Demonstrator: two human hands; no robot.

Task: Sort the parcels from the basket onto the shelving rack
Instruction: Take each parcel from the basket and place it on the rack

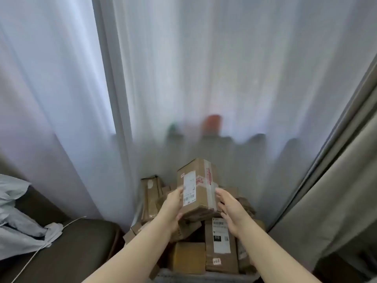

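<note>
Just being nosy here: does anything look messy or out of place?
Nothing looks damaged, but the parcels lie heaped at all angles rather than stacked. At the left, a crumpled pale cloth and a loose white cable trail over a dark seat.

We see a basket [204, 278] low in the middle, with only its pale near rim and a bit of its left wall showing. It is heaped with cardboard parcels [190, 226]. A long parcel [221, 248] with a white label lies flat at the front right, and a squat yellowish box [188, 257] sits just beside it on the left. A tall parcel [151, 194] stands on end at the back left. To the left we find a dark sofa seat [77, 248], with crumpled blue cloth [18, 213] and a white cable [72, 222] lying on it.
</note>
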